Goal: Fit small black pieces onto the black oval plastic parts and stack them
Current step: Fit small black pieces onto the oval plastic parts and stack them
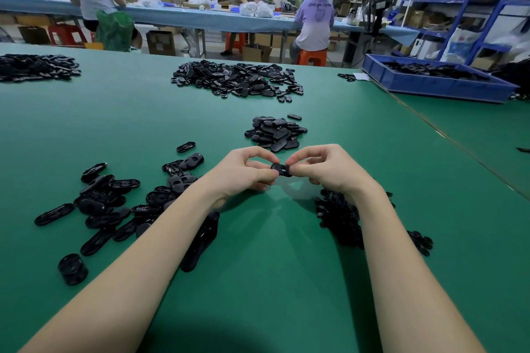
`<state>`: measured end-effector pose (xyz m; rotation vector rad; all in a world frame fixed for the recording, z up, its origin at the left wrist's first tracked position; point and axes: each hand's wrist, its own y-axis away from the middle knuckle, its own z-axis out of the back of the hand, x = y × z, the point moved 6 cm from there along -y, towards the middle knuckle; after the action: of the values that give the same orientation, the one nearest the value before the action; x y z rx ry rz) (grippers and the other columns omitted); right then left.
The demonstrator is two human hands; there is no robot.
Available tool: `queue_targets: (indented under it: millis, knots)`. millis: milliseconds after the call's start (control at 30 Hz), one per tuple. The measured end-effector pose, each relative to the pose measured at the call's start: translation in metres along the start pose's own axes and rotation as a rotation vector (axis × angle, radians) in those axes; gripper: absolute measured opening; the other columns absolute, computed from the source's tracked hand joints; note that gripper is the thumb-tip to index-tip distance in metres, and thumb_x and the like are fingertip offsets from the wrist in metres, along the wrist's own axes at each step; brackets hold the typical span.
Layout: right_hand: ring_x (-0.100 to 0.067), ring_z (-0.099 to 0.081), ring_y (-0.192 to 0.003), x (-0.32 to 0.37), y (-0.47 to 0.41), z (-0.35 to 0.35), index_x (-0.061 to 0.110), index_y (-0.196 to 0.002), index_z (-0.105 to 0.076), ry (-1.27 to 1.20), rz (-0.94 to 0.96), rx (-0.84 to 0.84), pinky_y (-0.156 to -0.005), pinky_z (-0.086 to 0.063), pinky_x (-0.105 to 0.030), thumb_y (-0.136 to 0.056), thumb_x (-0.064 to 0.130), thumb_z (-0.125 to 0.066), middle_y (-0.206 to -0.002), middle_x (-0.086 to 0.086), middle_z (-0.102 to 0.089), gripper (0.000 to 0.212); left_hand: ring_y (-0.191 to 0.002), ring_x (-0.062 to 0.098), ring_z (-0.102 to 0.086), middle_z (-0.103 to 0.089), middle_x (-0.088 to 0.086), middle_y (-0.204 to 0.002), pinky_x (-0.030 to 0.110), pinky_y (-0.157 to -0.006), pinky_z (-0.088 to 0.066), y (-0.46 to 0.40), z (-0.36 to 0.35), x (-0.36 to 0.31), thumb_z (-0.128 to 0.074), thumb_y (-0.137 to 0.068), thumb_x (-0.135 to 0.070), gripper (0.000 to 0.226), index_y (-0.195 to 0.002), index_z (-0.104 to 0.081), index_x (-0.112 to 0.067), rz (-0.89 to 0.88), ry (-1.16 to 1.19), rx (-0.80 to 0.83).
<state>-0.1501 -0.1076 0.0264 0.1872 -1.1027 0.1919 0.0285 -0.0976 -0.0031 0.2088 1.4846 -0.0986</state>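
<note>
**Tiny clip-on bits, both hands pinching one oval — handling notes**

Watching the head cam feed rn. Left hand [243,172] and right hand [324,169] are together just above the green table [272,281], both pinched on one black oval part [281,170], thumb and fingers at either end. That's where I'd grip it too imo: by the ends, leaving the slotted middle face free for pressing.

Handling guess: it looks like light, stiff molded plastic, glossy so prob a bit slippery, and thin enough that I wouldn't squeeze hard across the flat. A snap fit likely wants a firm straight push, not a twist.

Supplies: loose ovals [94,203] lie scattered on the left, a heap of small pieces [339,218] sits by the right wrist, and a pile [275,133] sits just beyond the hands (finished ones? can't say for sure).

What I can't make out: whether a small piece is already seated in the oval, since the fingertips cover both ends and it's all black on black. The right forearm hides part of the small-piece heap, the left one covers some ovals. The far piles and blue bin [436,83] are too small to sort by type.
</note>
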Motion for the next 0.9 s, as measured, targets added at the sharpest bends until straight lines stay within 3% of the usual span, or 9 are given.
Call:
queue_targets:
  millis: [167,267,367,500,767,900]
  knots:
    - [0.002,-0.049,-0.05,0.003,-0.001,-0.002,0.025,-0.086,-0.079,0.066,0.024,0.0,-0.05,-0.037,-0.009,-0.092,0.011,-0.069,-0.063,0.018,-0.067,0.017,-0.076,0.019,-0.067,-0.076,0.01,-0.089,0.031,-0.074,-0.058,0.0,0.0,0.0,-0.073,-0.088,-0.002,0.017,-0.101,-0.07,-0.013,-0.002,0.003,0.0]
    - [-0.008,-0.048,-0.055,0.006,-0.001,-0.002,0.024,-0.089,-0.071,0.068,0.013,0.001,-0.048,-0.037,-0.013,-0.092,0.009,-0.068,-0.073,0.007,-0.067,0.016,-0.076,0.019,-0.067,-0.076,0.01,-0.088,0.031,-0.075,-0.057,0.001,-0.001,0.0,-0.073,-0.088,-0.001,0.017,-0.101,-0.071,-0.012,-0.003,0.011,0.002]
    - [-0.007,-0.052,-0.054,0.008,-0.001,-0.002,0.022,-0.097,-0.062,0.09,-0.005,0.01,-0.051,-0.039,-0.018,-0.091,0.011,-0.071,-0.075,0.007,-0.069,0.015,-0.073,0.021,-0.066,-0.076,0.012,-0.088,0.033,-0.074,-0.056,0.002,-0.002,0.0,-0.072,-0.088,0.0,0.017,-0.101,-0.071,-0.011,-0.006,0.036,0.007]
    - [-0.014,-0.055,-0.065,0.009,-0.002,0.0,0.022,-0.1,-0.058,0.168,-0.025,-0.021,-0.065,-0.042,-0.03,-0.087,0.02,-0.078,-0.083,0.004,-0.074,0.024,-0.078,0.021,-0.069,-0.077,0.017,-0.094,0.03,-0.077,-0.06,0.004,-0.006,-0.003,-0.072,-0.089,0.0,0.018,-0.104,-0.071,-0.01,-0.02,0.043,0.027]
    - [-0.012,-0.052,-0.063,0.008,-0.003,0.005,0.024,-0.1,-0.058,0.187,-0.054,-0.071,-0.061,-0.039,-0.03,-0.084,0.025,-0.082,-0.099,-0.005,-0.078,0.029,-0.083,0.02,-0.072,-0.077,0.019,-0.095,0.026,-0.08,-0.06,0.006,-0.009,-0.007,-0.072,-0.089,-0.001,0.021,-0.109,-0.07,-0.007,-0.04,0.07,0.063]
    - [-0.015,-0.05,-0.065,0.007,-0.003,0.005,0.024,-0.099,-0.059,0.171,-0.069,-0.08,-0.062,-0.038,-0.031,-0.082,0.027,-0.084,-0.093,-0.005,-0.073,0.031,-0.086,0.019,-0.075,-0.077,0.016,-0.095,0.021,-0.077,-0.057,0.006,-0.011,-0.006,-0.072,-0.089,0.001,0.02,-0.107,-0.07,-0.006,-0.046,0.094,0.058]
